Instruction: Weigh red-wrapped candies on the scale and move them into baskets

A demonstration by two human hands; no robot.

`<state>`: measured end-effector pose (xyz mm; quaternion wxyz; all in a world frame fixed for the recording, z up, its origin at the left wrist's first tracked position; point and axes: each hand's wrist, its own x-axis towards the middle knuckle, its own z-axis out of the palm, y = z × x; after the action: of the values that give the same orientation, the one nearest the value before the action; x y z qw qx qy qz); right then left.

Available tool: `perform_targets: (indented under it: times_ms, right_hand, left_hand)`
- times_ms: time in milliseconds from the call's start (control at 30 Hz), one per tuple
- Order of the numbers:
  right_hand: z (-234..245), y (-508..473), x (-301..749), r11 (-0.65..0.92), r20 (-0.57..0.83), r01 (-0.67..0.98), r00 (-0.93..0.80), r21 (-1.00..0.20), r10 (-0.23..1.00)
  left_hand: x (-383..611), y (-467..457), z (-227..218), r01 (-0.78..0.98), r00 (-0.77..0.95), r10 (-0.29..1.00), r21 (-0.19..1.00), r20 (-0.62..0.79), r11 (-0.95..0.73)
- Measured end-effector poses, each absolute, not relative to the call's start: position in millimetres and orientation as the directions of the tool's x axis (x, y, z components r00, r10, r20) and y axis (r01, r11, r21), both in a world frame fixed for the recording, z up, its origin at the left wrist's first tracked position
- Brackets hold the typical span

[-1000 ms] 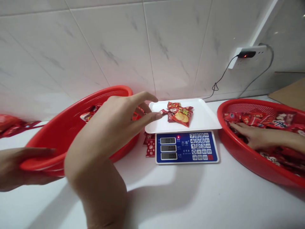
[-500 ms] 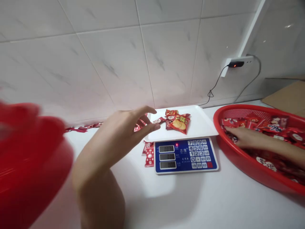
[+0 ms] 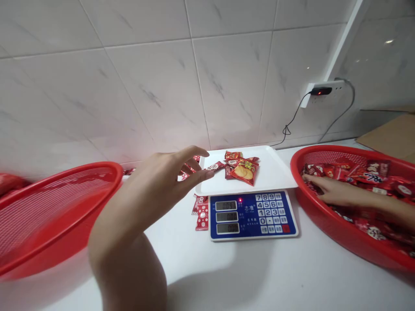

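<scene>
My left hand (image 3: 162,181) reaches in from the bottom, with forefinger and thumb stretched apart at the left edge of the white scale tray (image 3: 275,172). It holds nothing. A small heap of red snack packets (image 3: 241,168) lies on the tray just beyond the fingertips. My right hand (image 3: 330,190) lies flat, fingers out, on the red packets inside the red basket (image 3: 324,220) at the right. The blue scale panel (image 3: 253,214) faces me with its displays lit.
Another red mesh basket (image 3: 48,207), blurred, sits at the far left. Two red packets (image 3: 201,211) lie on the white counter left of the scale, with more behind my left hand by the tiled wall. A plugged wall socket (image 3: 319,91) and cardboard (image 3: 392,134) are at the right.
Another person's hand gripped the left basket, which swung away from beside the scale to the far left; that hand is out of view. Both my hands have barely moved.
</scene>
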<state>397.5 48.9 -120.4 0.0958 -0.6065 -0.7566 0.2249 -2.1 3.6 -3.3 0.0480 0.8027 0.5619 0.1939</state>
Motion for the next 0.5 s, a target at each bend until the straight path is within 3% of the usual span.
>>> perform_targets:
  times_ms: [100,200,333,433,500]
  right_hand:
    - [-98,50,406,0.184,-0.136,0.871,-0.272,-0.455,0.953]
    - [-71,53,412,0.15,0.026,0.881,-0.155,-0.448,0.988]
    - [-43,66,377,0.193,0.285,0.741,-0.002,-0.643,0.958]
    - [-39,81,324,0.321,0.35,0.705,-0.109,-0.633,0.93]
    - [-43,88,298,0.366,0.256,0.743,-0.265,-0.56,0.93]
  left_hand:
    - [-1,2,-1,0.876,0.294,0.921,0.313,0.256,-0.366]
    - [0,-1,2,0.868,0.289,0.922,0.334,0.259,-0.366]
    - [0,-2,4,0.859,0.284,0.923,0.357,0.262,-0.366]
    - [-1,1,2,0.86,0.301,0.921,0.348,0.248,-0.375]
    - [-1,4,0,0.865,0.31,0.92,0.332,0.239,-0.377]
